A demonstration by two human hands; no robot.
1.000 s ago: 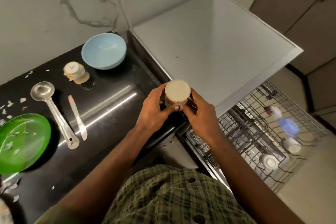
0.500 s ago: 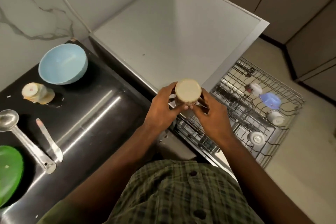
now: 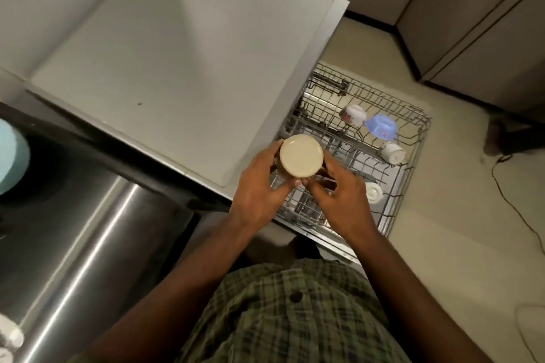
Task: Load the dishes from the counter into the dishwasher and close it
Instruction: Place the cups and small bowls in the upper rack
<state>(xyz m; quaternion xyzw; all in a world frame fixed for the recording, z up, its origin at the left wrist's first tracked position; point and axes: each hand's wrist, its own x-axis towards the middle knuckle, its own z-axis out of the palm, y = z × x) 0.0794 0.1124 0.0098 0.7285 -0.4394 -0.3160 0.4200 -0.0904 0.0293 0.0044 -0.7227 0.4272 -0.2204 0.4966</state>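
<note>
An upside-down patterned cup [image 3: 300,160] with a cream base is held between both hands above the near left corner of the pulled-out dishwasher rack [image 3: 413,138]. My left hand [image 3: 258,188] grips its left side and my right hand [image 3: 339,197] grips its right side. Upside down in the rack lie three white cups [image 3: 355,113] [image 3: 392,152] [image 3: 374,192] and a small blue bowl [image 3: 381,125].
The grey dishwasher top [image 3: 182,62] fills the upper left. A black counter [image 3: 88,215] lies at the left with a light blue bowl [image 3: 11,159] at its edge. Cabinets [image 3: 472,23] stand at the upper right, and a black cable [image 3: 519,206] runs along the floor.
Both hands have carried the cup to the right, from over the counter edge to above the rack. The view has swung right, so most counter items have left the frame.
</note>
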